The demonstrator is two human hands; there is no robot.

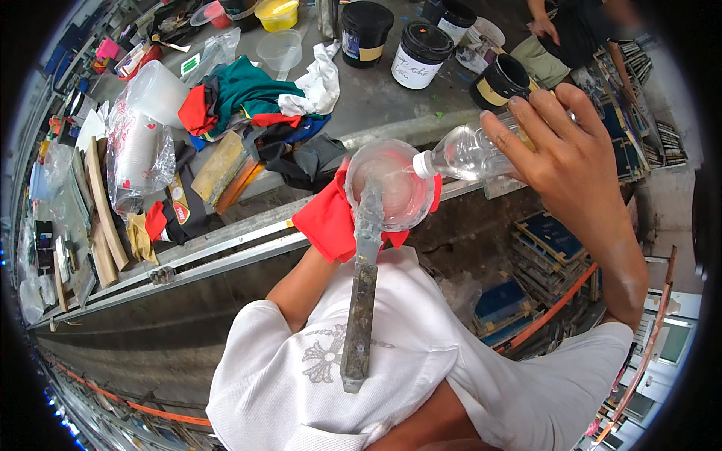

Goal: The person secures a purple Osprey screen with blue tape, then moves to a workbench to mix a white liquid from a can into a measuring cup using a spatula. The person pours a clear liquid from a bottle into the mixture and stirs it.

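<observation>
Wrapped in a red cloth (pixel 331 219), my left hand (pixel 323 266) holds a translucent plastic tub (pixel 385 222); the cloth hides most of its fingers. Inside the tub lies a pale, wet-looking mass. A putty knife (pixel 359 319) rests across the near rim, its blade coated in grey residue and its long dark handle pointing toward my chest. My right hand (pixel 553 139) is closed around a clear plastic bottle (pixel 470 152) of colourless liquid. The bottle lies nearly level, its white cap at the tub's right rim and facing inward.
Beyond the tub, a grey worktable (pixel 323 98) carries a pile of rags (pixel 244 94), black-lidded jars (pixel 423 54), a bagged stack of cups (pixel 141 154) and wooden strips (pixel 105 203). Framed screens (pixel 549 234) are stacked below right. Another person's hand (pixel 543 28) shows at the far right.
</observation>
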